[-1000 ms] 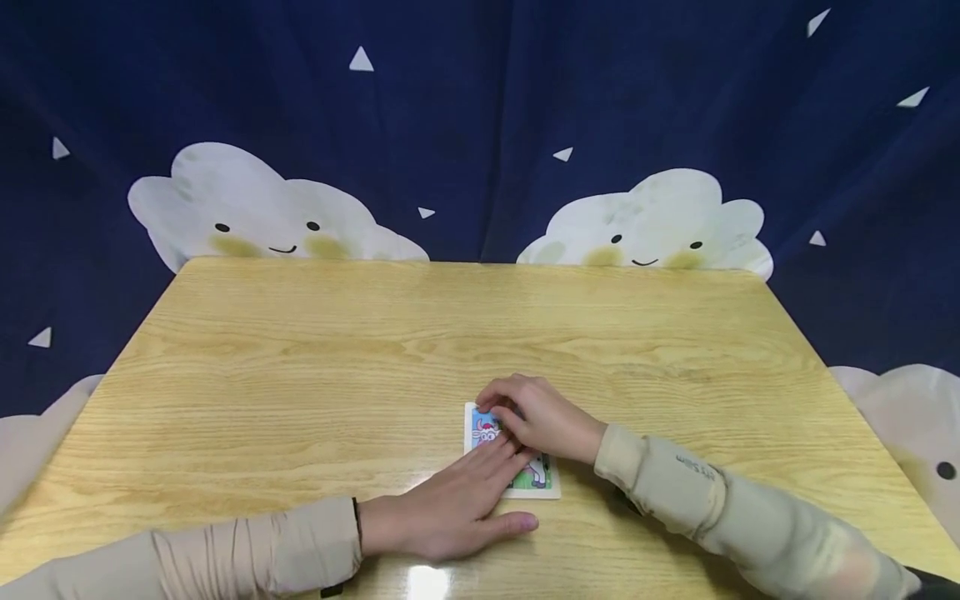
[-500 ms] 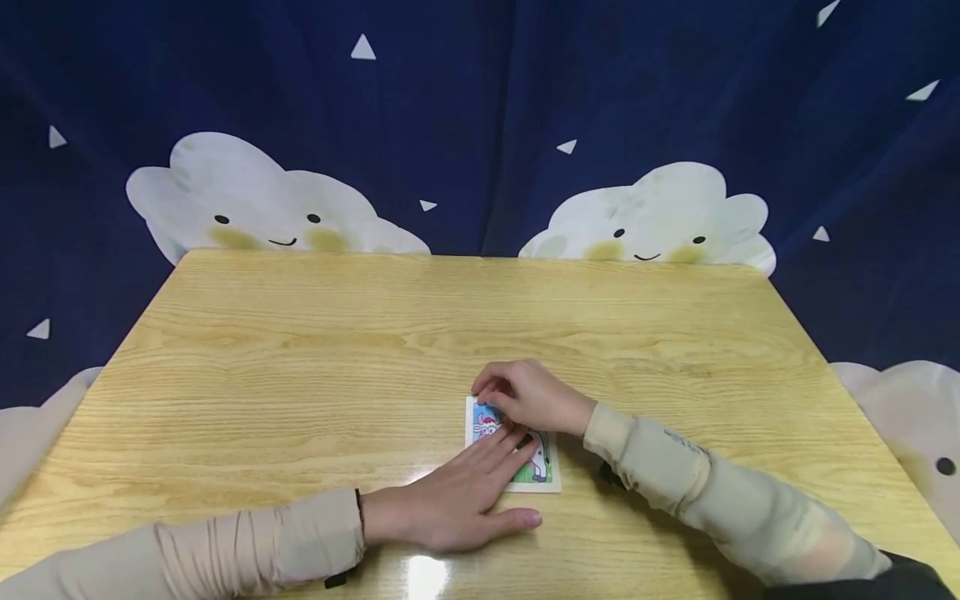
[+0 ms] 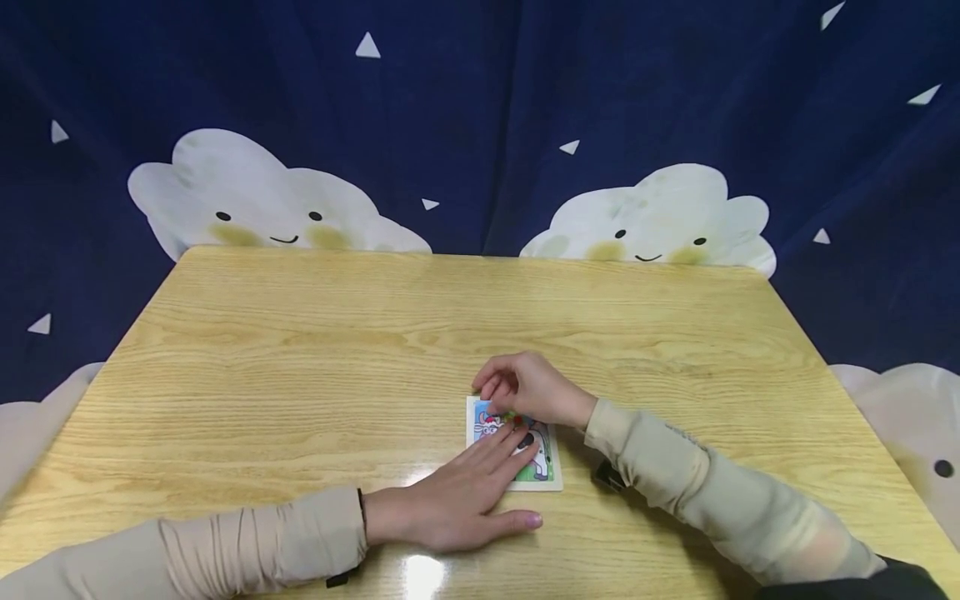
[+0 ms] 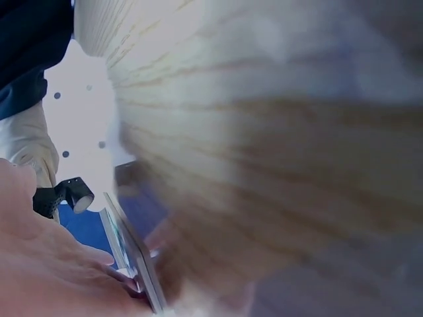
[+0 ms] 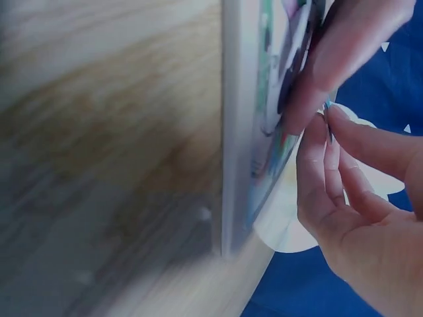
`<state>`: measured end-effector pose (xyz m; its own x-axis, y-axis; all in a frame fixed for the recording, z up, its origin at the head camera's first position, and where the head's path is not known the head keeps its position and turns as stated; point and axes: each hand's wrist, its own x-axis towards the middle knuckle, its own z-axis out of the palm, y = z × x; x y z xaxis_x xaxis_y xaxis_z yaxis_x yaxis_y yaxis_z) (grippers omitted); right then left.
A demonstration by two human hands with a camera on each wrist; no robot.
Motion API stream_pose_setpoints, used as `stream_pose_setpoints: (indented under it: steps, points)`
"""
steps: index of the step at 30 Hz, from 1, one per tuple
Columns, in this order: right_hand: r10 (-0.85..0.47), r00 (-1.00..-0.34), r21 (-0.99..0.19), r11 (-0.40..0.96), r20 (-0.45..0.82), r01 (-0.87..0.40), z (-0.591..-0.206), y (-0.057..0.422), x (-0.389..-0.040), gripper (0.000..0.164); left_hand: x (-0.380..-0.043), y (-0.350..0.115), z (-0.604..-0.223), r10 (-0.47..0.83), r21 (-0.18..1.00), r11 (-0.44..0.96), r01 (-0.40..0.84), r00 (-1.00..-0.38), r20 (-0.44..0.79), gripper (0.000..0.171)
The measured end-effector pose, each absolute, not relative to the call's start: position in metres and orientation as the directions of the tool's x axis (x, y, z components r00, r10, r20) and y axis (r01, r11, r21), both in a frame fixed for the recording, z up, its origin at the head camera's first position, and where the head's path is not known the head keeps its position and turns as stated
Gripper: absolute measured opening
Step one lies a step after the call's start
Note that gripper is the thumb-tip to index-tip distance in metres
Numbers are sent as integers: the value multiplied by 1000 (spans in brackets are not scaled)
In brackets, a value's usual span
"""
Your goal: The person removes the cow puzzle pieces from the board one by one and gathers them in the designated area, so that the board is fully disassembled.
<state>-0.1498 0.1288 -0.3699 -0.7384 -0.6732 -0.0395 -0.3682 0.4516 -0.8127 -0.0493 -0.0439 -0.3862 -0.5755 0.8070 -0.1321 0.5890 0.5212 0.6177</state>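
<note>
A small picture puzzle [image 3: 543, 472] with a white frame and a cartoon cow lies on the table. My left hand [image 3: 459, 505] rests on it, fingers straight across the cow, thumb spread onto the tabletop. At the puzzle's far edge, my right hand [image 3: 537, 390] is held with its fingers curled. Between its thumb and index finger, the right wrist view shows a thin, bluish flat piece [image 5: 329, 123], seen edge-on. Its outline cannot be made out. The left hand covers much of the picture's middle; the right hand hides the upper right corner.
The wood-grain table [image 3: 315, 358] extends beyond both hands to its far edge. Behind it hangs a dark blue curtain [image 3: 465, 108] with smiling clouds and white triangles. A small black device [image 3: 609, 475] shows under the right sleeve.
My right hand has lifted slightly and shifted toward the puzzle's far edge, uncovering more of the picture. The left hand stays on the puzzle. The head view has tilted a little.
</note>
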Motion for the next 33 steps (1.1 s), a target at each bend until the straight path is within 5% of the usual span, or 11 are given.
stream_pose_setpoints:
  steps: [33]
  points:
    - [-479, -868, -749, 621, -129, -232, -377, 247, -154, 13, -44, -43, -388, 795, 552, 542, 633, -599, -94, 79]
